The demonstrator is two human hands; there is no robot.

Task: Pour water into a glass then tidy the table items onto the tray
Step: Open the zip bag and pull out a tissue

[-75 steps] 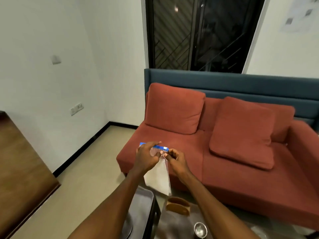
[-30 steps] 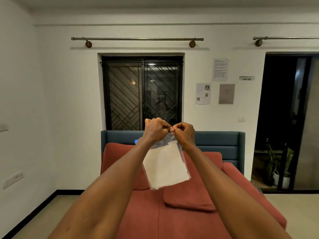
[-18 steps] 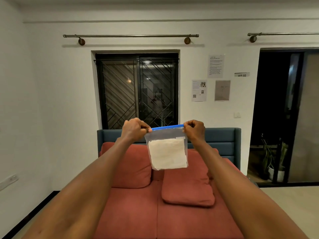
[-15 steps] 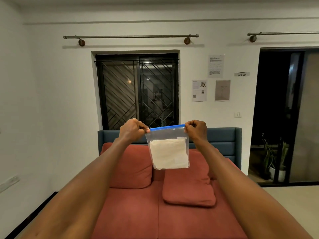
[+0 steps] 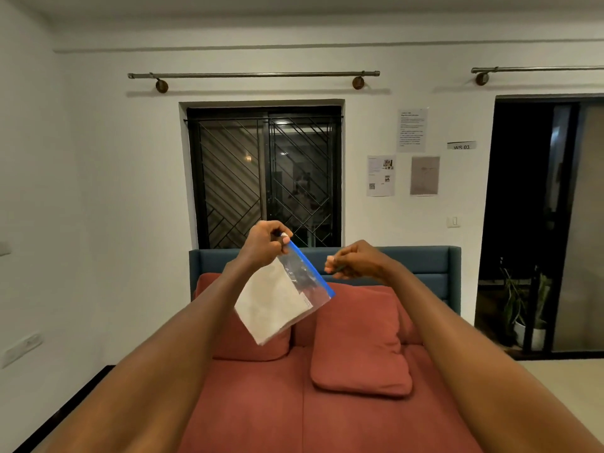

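A clear zip bag (image 5: pixel 281 297) with a blue seal strip and a folded white sheet inside hangs tilted in front of me at chest height. My left hand (image 5: pixel 265 241) pinches the bag's upper left corner. My right hand (image 5: pixel 354 261) is a short way to the right of the bag, fingers curled together, holding nothing and not touching the bag. The table, tray, glass and water are out of view.
A red sofa (image 5: pixel 327 403) with two cushions and a blue backrest fills the space below my arms. Behind it is a barred window (image 5: pixel 264 178). A dark doorway (image 5: pixel 536 223) with potted plants (image 5: pixel 523 312) is at the right.
My right hand has let go of the bag's right corner and moved slightly away. The bag has swung down and now hangs tilted from my left hand alone.
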